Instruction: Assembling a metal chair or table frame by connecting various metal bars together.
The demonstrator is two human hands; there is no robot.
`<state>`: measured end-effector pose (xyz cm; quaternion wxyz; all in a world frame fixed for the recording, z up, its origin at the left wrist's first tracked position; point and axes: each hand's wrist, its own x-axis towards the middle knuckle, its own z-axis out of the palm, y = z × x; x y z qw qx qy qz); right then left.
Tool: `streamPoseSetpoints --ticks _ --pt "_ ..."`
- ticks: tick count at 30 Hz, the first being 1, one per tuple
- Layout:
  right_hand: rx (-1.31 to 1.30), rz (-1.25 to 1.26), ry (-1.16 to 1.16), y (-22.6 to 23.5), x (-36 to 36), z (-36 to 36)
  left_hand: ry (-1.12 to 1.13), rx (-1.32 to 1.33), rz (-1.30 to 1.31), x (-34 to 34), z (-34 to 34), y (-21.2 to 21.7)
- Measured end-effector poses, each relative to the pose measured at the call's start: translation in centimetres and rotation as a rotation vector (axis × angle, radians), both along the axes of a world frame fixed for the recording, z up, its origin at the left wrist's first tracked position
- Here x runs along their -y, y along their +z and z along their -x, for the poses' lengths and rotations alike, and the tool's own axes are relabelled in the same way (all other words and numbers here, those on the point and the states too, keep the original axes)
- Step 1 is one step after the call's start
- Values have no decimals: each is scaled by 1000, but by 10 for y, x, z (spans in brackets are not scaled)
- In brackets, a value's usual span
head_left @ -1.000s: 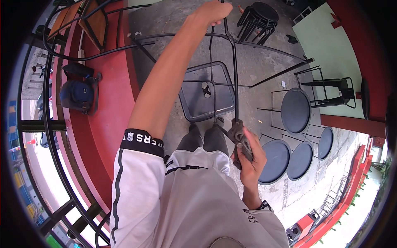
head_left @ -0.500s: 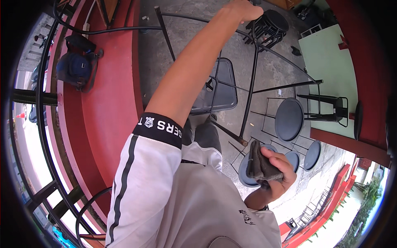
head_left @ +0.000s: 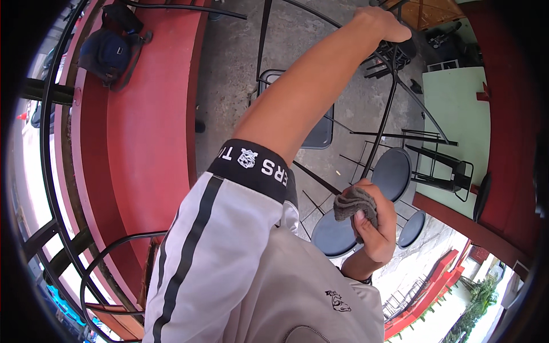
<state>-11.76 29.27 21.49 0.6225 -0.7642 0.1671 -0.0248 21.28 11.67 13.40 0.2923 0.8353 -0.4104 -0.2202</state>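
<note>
My left arm reaches across to the far side, where my left hand (head_left: 384, 24) is closed round a bar of a black metal frame (head_left: 379, 128); its fingertips are mostly hidden. The frame's thin legs spread out in front of me. Bunched in my right hand (head_left: 377, 234) is a dark grey cloth (head_left: 355, 204), pinched between thumb and fingers. The cloth lies against the near end of one frame leg, covering its tip. Behind my left forearm, a dark rectangular tabletop (head_left: 321, 134) shows in part, low down.
Round dark stools (head_left: 392, 174) stand on the right, with more stools (head_left: 334, 239) near my right hand. Stacked black stools (head_left: 405, 51) stand at the far side. A blue bag (head_left: 106, 54) rests on the red ledge (head_left: 151, 114) at left. A pale green panel (head_left: 457, 108) stands right.
My left hand and the frame have shifted right in view. My right hand has moved up and turned, bringing the cloth onto the leg's end. The view itself has shifted too.
</note>
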Motion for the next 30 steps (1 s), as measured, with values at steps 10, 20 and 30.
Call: streamPoseSetpoints --ticks 10,20,30 --pt "48 -422 99 -5 27 -2 1 33 -30 -15 1 12" --pt "624 -147 -147 -15 15 46 -27 2 11 -17 -1 11" --pt "365 635 -409 -81 -37 50 -101 -42 139 -24 -5 14"
